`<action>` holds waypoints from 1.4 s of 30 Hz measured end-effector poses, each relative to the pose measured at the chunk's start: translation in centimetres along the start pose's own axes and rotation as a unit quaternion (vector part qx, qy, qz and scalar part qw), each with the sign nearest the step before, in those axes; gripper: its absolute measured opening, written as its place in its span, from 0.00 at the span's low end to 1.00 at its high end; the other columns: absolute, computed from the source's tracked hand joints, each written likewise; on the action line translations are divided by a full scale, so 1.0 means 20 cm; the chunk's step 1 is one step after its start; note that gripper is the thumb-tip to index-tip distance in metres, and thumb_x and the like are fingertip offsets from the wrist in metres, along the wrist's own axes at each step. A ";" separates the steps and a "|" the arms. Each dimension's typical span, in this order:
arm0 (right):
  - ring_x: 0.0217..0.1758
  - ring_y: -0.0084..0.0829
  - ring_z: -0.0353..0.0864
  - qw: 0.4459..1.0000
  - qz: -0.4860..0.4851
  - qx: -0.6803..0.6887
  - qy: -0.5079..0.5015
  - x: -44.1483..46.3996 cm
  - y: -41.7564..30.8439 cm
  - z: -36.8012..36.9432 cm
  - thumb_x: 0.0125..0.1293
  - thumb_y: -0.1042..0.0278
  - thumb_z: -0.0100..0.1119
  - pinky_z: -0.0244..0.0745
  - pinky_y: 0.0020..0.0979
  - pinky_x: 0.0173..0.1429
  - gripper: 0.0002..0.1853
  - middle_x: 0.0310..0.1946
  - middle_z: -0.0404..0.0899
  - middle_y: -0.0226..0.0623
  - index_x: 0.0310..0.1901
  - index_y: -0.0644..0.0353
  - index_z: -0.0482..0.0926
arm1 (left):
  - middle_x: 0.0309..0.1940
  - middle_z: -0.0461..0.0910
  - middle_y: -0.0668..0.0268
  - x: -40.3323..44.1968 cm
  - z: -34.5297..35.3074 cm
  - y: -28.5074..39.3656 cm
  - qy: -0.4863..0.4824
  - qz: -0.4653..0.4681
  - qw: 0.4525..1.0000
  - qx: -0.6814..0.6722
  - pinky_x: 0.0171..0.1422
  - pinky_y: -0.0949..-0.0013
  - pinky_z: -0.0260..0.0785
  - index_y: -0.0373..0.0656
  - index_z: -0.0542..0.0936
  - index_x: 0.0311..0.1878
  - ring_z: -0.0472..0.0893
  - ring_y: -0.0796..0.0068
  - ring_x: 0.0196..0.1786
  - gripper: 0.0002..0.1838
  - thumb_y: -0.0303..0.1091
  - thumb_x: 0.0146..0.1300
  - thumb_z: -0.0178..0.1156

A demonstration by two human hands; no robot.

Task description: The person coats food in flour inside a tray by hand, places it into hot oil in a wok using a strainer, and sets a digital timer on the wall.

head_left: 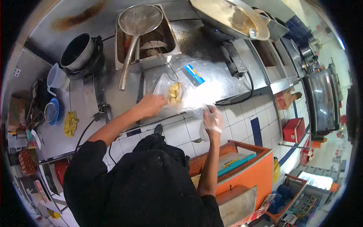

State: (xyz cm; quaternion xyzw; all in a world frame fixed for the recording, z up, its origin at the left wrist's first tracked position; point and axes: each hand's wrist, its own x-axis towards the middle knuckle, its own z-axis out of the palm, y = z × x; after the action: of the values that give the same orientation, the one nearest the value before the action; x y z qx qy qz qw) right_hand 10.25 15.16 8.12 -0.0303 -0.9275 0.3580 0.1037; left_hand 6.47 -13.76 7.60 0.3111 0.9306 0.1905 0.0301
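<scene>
My left hand (153, 104) is bare, with its fingers closed at the near left edge of a clear plastic bag (163, 87) on the steel counter. Yellow food (174, 92) in soft lumps lies on or inside the bag, just beyond those fingertips; motion blurs it. Thin clear plastic, a loose glove or part of a bag, wraps my right hand (213, 119), which is off the counter's front edge. Its fingers are curled, with clear film reaching from them toward the counter. A blue card or packet (194, 75) lies behind the bag.
A long-handled strainer (140, 19) rests across a steel basin (174, 49) at the back. A large wok (230, 17) stands back right, a black pot (78, 51) back left. Left are a yellow cloth (70, 123) and a plastic jug (57, 78). An orange cabinet (261, 178) stands near my right arm.
</scene>
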 end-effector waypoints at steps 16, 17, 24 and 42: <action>0.43 0.37 0.81 0.717 0.300 0.615 0.129 -0.77 0.08 -0.48 0.66 0.57 0.52 0.75 0.32 0.51 0.21 0.41 0.79 0.47 0.45 0.73 0.76 | 0.37 0.77 0.59 0.38 0.22 1.06 -0.042 0.240 0.915 -0.321 0.43 0.61 0.71 0.39 0.78 0.39 0.78 0.57 0.42 0.12 0.37 0.58 0.60; 0.43 0.37 0.81 0.709 0.305 0.609 0.183 -0.88 0.11 -0.55 0.66 0.57 0.52 0.75 0.32 0.51 0.21 0.41 0.79 0.47 0.45 0.73 0.76 | 0.36 0.78 0.59 0.43 0.32 1.20 -0.100 0.291 0.896 -0.319 0.43 0.61 0.70 0.39 0.78 0.39 0.78 0.57 0.41 0.11 0.36 0.58 0.60; 0.45 0.29 0.79 0.697 0.365 0.510 0.347 -1.94 0.33 -0.82 0.68 0.55 0.48 0.72 0.29 0.53 0.20 0.44 0.79 0.37 0.48 0.66 0.77 | 0.28 0.76 0.56 0.21 0.78 2.16 -0.382 0.465 0.734 -0.316 0.36 0.59 0.67 0.37 0.77 0.30 0.76 0.56 0.33 0.06 0.30 0.54 0.61; 0.44 0.44 0.78 0.637 0.733 -0.130 0.201 -2.93 0.30 -0.94 0.62 0.63 0.52 0.75 0.41 0.48 0.15 0.39 0.77 0.52 0.44 0.67 0.77 | 0.29 0.73 0.57 -0.13 1.43 2.78 -0.204 0.588 0.774 -0.112 0.33 0.60 0.71 0.40 0.72 0.30 0.78 0.57 0.34 0.07 0.32 0.49 0.55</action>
State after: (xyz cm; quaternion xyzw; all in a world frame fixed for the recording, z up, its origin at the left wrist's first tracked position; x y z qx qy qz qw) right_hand 71.35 24.29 7.60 -0.7847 -0.5940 0.1769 -0.0135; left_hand 45.10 35.16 1.63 0.8239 0.5102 0.2063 0.1357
